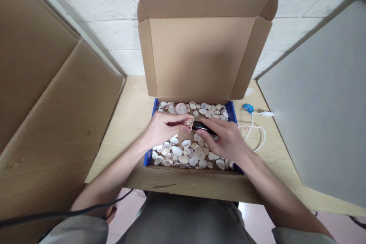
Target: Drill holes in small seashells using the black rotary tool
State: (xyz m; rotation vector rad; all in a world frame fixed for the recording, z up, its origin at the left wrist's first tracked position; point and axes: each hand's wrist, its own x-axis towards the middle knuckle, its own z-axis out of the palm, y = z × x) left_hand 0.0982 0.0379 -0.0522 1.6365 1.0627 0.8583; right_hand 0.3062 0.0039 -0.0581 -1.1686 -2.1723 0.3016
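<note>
Over the middle of a shallow cardboard box, my left hand (pixel 162 129) pinches a small, knobbly, pinkish-brown seashell (pixel 189 122) between thumb and fingers. My right hand (pixel 228 138) grips a glossy black handheld tool (pixel 204 127), its exact kind unclear. The tool's narrow end points left and meets the seashell, or nearly so; I cannot tell whether they touch. Below and behind both hands, many pale loose shells (pixel 176 151) lie in the box along its front and back. One larger ribbed scallop shell (pixel 183 108) rests near the back.
The box's brown lid (pixel 197 53) stands raised at the back, near a white wall (pixel 114 0). Blue side walls (pixel 231 111) edge the box. On the wooden table (pixel 126 99), a white cable (pixel 264 137) and a blue object (pixel 248 108) lie right. Cardboard (pixel 65 103) stands left, a grey panel (pixel 320 95) right.
</note>
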